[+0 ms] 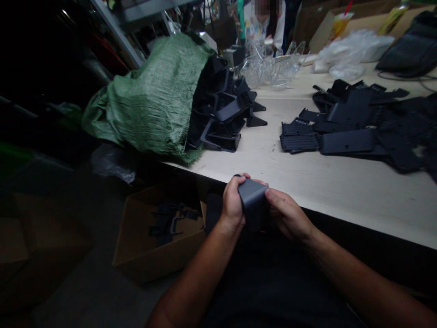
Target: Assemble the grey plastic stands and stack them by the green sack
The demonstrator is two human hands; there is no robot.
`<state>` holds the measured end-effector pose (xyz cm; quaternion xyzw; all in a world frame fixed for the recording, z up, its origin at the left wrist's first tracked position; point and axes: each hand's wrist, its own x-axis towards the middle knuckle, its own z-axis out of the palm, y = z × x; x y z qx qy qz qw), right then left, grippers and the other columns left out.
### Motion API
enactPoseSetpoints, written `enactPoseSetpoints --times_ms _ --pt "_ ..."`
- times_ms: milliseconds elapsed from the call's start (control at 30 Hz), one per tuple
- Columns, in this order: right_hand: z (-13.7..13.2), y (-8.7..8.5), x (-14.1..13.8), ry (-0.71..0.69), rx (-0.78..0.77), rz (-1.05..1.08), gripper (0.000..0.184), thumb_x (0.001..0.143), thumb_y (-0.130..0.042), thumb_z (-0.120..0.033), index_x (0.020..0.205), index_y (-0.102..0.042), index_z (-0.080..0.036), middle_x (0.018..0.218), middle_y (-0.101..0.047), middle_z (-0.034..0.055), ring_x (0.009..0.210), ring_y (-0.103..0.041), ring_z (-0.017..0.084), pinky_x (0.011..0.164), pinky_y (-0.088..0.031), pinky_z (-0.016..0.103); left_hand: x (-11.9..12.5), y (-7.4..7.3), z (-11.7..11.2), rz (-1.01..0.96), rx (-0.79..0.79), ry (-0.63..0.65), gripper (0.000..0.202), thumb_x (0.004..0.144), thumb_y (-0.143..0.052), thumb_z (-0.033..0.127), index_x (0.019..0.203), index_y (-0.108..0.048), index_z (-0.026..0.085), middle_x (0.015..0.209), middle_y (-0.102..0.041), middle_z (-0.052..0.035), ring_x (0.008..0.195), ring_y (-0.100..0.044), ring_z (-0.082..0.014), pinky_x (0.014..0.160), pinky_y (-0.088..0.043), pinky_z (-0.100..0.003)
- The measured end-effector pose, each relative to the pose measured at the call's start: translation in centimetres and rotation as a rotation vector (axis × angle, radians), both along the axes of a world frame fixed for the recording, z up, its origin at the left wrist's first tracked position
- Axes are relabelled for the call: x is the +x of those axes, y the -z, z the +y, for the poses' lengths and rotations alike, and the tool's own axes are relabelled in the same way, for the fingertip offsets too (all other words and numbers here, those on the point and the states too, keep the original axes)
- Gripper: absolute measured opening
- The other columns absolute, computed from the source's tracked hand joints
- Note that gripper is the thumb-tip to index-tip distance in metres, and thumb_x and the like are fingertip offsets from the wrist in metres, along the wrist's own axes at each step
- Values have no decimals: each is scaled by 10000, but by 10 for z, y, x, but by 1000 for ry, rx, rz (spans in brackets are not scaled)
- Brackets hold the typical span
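A dark grey plastic part sits between both of my hands, just below the near edge of the pale table. My left hand is wrapped round its left side, fingers curled over the top. My right hand grips its right side with the thumb pressed on the top face. The lower half of the part is hidden in shadow between my palms.
A green woven sack spills black plastic housings onto the table's left end. Flat black parts lie spread at the right. Clear plastic pieces stand behind. A cardboard box with black parts sits on the floor. A person stands at the far side.
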<state>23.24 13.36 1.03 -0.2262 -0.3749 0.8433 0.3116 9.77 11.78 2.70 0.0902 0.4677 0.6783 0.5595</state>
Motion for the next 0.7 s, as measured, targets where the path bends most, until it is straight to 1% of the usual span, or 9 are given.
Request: enactPoseSetpoints --times_ms 67,133,200,267,333,400,533,600,700 --pt "1 3 1 -15 44 -5 447 997 -676 -537 1298 -735 -212 1285 -721 73 1169 -658 252 1089 -465 362 -4 2 2 -63 -53 -36 212 712 -655 336 870 -640 195 680 -722 -31 775 -746 -259 829 -573 -360" --pt "2 7 4 -46 95 -69 461 995 -688 -517 1352 -700 -225 1267 -729 66 1130 -669 245 1025 -498 350 -10 6 6 -163 -129 -62 135 750 -605 311 820 -626 198 671 -706 -35 708 -724 -237 808 -573 -356" --pt "3 12 8 -85 119 -164 469 972 -723 -504 1342 -699 -217 1204 -749 62 1063 -683 240 933 -527 332 -16 10 8 -256 -218 -80 97 768 -556 274 765 -612 196 663 -691 -45 652 -696 -223 781 -568 -352" --pt "2 18 10 -126 96 -225 458 955 -741 -505 1297 -712 -202 1162 -759 62 1035 -688 238 900 -534 329 -22 15 10 -298 -288 -94 103 758 -534 240 743 -619 184 668 -689 -62 636 -682 -225 752 -563 -352" --pt "0 22 11 -158 75 -236 456 930 -768 -498 1270 -708 -200 1166 -755 61 1066 -684 242 927 -530 338 -24 19 10 -299 -326 -102 129 757 -523 227 744 -637 168 672 -693 -81 634 -677 -237 715 -559 -356" --pt "-5 26 9 -157 83 -245 508 861 -843 -455 1276 -682 -209 1172 -746 53 1093 -676 244 943 -526 340 -23 21 9 -299 -340 -109 154 778 -506 237 724 -632 167 669 -694 -95 619 -671 -241 673 -551 -352" --pt "-13 33 1 -98 85 -265 644 744 -931 -378 1289 -636 -205 1123 -737 41 1039 -678 231 916 -532 335 -16 21 8 -288 -345 -152 149 787 -509 251 670 -583 196 682 -710 -87 590 -663 -234 629 -541 -344" --pt "-15 37 -2 -84 86 -266 646 720 -938 -372 1264 -638 -194 1105 -735 46 1011 -679 230 903 -537 340 -14 23 6 -273 -354 -181 131 783 -523 250 672 -572 201 694 -720 -80 584 -662 -228 627 -540 -340" --pt "-15 41 -5 -43 125 -280 643 691 -951 -353 1229 -642 -187 1111 -730 57 1015 -677 236 898 -542 346 -16 28 4 -253 -359 -217 107 789 -556 266 728 -606 193 726 -731 -72 599 -668 -218 640 -541 -326"
